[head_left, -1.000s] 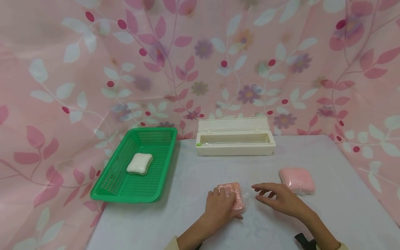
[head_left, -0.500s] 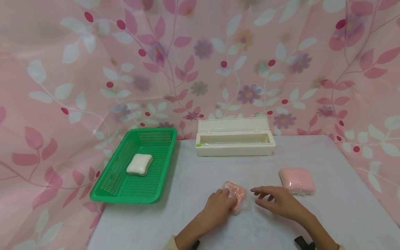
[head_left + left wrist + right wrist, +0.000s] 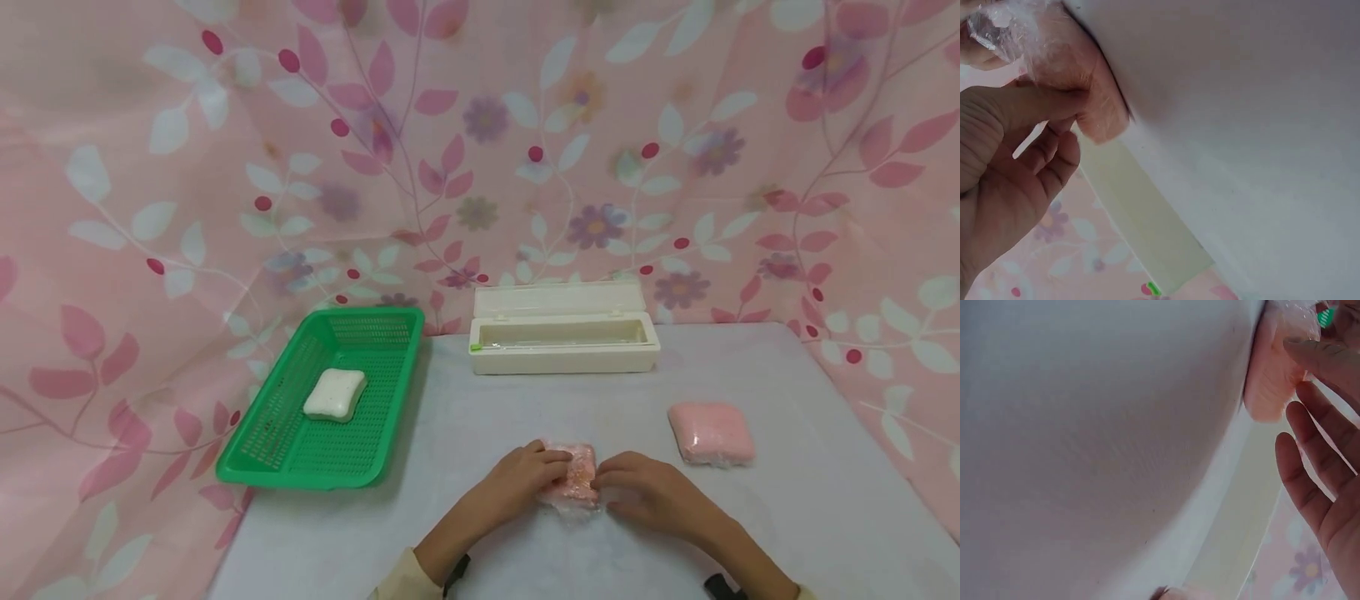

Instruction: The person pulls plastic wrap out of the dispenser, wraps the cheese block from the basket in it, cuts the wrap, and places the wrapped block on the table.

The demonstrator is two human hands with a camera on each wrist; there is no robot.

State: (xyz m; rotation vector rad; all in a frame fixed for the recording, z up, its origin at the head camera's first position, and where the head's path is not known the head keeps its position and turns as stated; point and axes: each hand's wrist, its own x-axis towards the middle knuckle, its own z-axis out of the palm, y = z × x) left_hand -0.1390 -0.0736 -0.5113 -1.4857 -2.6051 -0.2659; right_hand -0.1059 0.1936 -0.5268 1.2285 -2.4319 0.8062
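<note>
A pink bar of soap (image 3: pixel 579 468) in crinkled clear plastic wrap lies on the table between both hands. My left hand (image 3: pixel 517 482) holds its left side, thumb against the wrapped edge of the soap (image 3: pixel 1107 109) in the left wrist view. From the right, my right hand (image 3: pixel 651 493) pinches the soap's near edge. In the right wrist view, that thumb lies on the wrapped soap (image 3: pixel 1267 384), while the other fingers of the right hand (image 3: pixel 1335 469) are spread loosely. Loose film (image 3: pixel 1007 28) bunches at one side of the soap.
A second pink wrapped bar (image 3: pixel 711 433) lies to the right. At the back stands a long white box (image 3: pixel 566 361), lid raised, with a green tab. On the left, a green plastic basket (image 3: pixel 397 400) contains a white bar (image 3: pixel 336 394). A floral curtain (image 3: pixel 480 167) hangs behind.
The soap has been turned on the table, its loose film shifting from the right to the near side. My right hand has moved left onto it; the left hand still holds it.
</note>
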